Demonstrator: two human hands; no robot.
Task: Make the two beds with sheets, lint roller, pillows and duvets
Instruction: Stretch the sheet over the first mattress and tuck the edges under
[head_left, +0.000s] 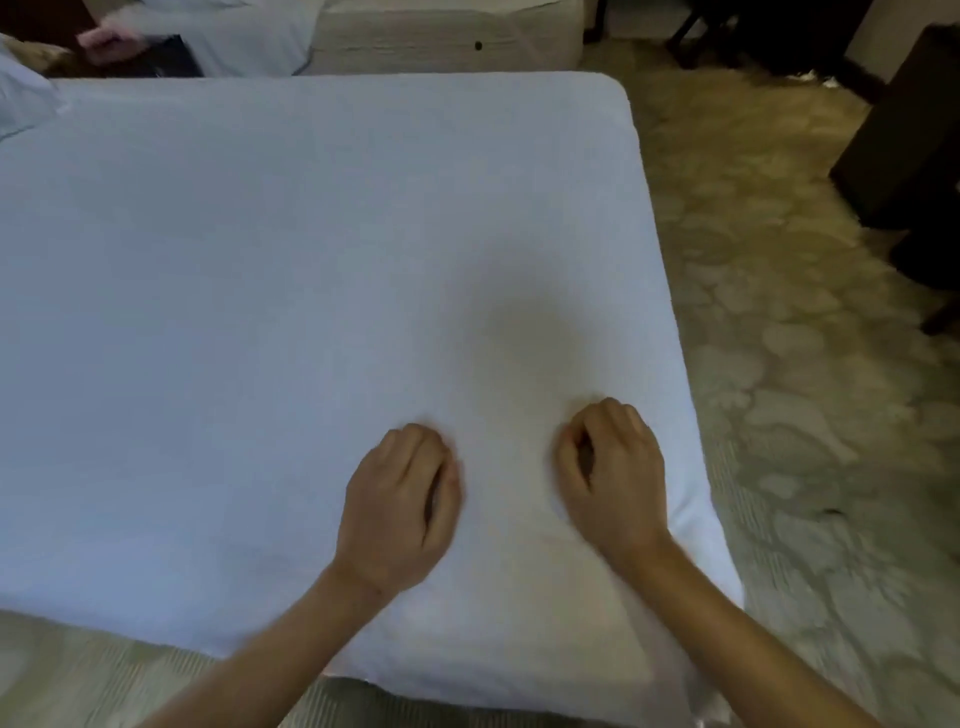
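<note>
A white sheet (291, 291) lies smooth over the near bed, whose far right corner is rounded. My left hand (400, 499) and my right hand (613, 473) rest side by side on the sheet near the bed's right front part. Both have their fingers curled down into the cloth, and small creases show at the fingertips. The second bed (441, 36) stands beyond, with white linen (234, 31) bunched on its left part. A white pillow (21, 98) shows at the left edge.
Another person's hand (109, 39) is at the top left beside a dark flat object (171, 57). Patterned carpet (779, 364) runs along the bed's right side. Dark furniture (904, 130) stands at the right. The ribbed mattress side (78, 675) shows at bottom left.
</note>
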